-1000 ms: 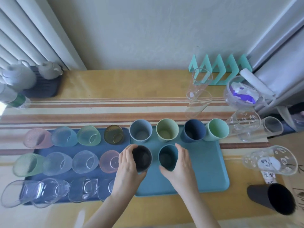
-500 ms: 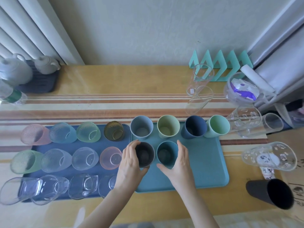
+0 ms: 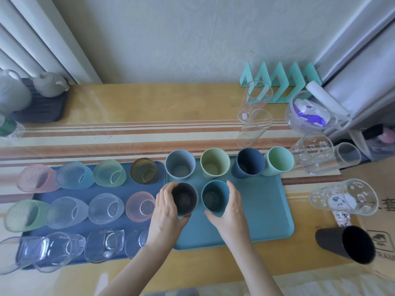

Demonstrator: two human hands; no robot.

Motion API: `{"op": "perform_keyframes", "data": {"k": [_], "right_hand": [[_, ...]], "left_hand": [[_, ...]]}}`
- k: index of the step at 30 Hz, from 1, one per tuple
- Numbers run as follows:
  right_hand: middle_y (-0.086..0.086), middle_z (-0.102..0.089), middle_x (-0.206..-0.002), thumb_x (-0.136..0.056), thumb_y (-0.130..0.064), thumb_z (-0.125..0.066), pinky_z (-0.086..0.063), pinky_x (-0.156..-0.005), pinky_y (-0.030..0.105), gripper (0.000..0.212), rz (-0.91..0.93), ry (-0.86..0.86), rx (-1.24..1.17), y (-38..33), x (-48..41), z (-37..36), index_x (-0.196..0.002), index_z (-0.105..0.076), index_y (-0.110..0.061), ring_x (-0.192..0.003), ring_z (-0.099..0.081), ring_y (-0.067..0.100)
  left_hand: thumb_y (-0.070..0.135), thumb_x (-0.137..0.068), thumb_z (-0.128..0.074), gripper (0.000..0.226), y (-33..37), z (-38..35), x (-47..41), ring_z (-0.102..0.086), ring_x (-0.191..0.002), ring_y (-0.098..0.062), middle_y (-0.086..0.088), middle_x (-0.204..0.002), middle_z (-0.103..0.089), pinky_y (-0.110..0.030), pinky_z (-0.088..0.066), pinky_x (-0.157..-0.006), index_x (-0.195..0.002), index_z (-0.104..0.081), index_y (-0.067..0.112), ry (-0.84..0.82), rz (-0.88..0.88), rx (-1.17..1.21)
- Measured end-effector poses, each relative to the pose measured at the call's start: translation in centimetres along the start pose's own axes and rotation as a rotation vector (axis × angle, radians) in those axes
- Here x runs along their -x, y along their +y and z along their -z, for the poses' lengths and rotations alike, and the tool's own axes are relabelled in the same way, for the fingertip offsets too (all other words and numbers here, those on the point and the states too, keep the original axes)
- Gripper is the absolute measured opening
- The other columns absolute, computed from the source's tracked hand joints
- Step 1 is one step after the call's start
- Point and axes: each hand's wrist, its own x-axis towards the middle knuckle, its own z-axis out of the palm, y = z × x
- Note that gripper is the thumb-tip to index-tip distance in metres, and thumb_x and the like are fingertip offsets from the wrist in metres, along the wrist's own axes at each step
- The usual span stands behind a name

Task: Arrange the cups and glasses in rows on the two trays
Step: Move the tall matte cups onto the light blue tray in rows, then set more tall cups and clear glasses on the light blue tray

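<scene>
A teal tray (image 3: pixel 263 214) carries a back row of a grey-blue cup (image 3: pixel 180 165), a pale green cup (image 3: pixel 214 163), a navy cup (image 3: pixel 249 163) and a mint cup (image 3: pixel 277 160). In front of that row stand a dark grey cup (image 3: pixel 184 198) and a teal cup (image 3: pixel 214 197). My left hand (image 3: pixel 166 212) wraps the dark grey cup. My right hand (image 3: pixel 229 207) cups the teal cup's right side. A dark blue tray (image 3: pixel 119 189) on the left holds three rows of coloured and clear glasses.
Off the trays on the right stand clear tall glasses (image 3: pixel 254 127), printed clear cups (image 3: pixel 342 197), (image 3: pixel 310 150) and a black cup (image 3: pixel 346 244). A clear jug (image 3: pixel 310 112) and a teal rack (image 3: pixel 280 82) sit at the back right. Teapots (image 3: pixel 50 84) are at the back left.
Both hands pushed the dark grey and teal cups slightly toward the back row. The camera view shifted a little.
</scene>
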Motion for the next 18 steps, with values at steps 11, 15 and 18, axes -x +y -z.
{"op": "perform_keyframes", "data": {"k": [11,15,18], "right_hand": [[-0.008,-0.032,-0.137,-0.074,-0.027,-0.075,-0.034,-0.107,0.034,0.088,-0.1,0.174,-0.215,3.0,1.4,6.3,-0.145,-0.022,-0.019,-0.131,-0.035,0.012],[-0.006,-0.037,-0.124,-0.08,-0.016,-0.071,-0.038,-0.105,0.04,0.07,-0.157,0.329,-0.247,5.3,0.9,11.2,-0.139,-0.033,-0.017,-0.122,-0.044,0.016],[0.002,-0.042,-0.13,-0.08,-0.012,-0.07,-0.039,-0.105,0.04,0.068,-0.174,0.402,-0.245,7.0,0.6,13.4,-0.138,-0.035,-0.017,-0.12,-0.045,0.016]], "left_hand": [[0.037,-0.061,-0.08,0.09,4.1,2.7,0.8,-0.034,-0.127,-0.026,-0.003,-0.139,-0.035,-0.032,-0.021,-0.106,-0.134,-0.032,0.015,-0.002,-0.104,0.004],[0.032,-0.069,-0.072,0.08,8.9,1.7,-3.5,-0.031,-0.131,-0.019,-0.002,-0.139,-0.036,-0.027,-0.018,-0.111,-0.135,-0.029,0.018,-0.059,-0.268,0.066],[0.027,-0.068,-0.072,0.082,12.9,-0.2,-6.9,-0.034,-0.125,-0.022,-0.004,-0.136,-0.038,-0.03,-0.022,-0.108,-0.137,-0.03,0.013,-0.117,-0.392,0.111]]}}
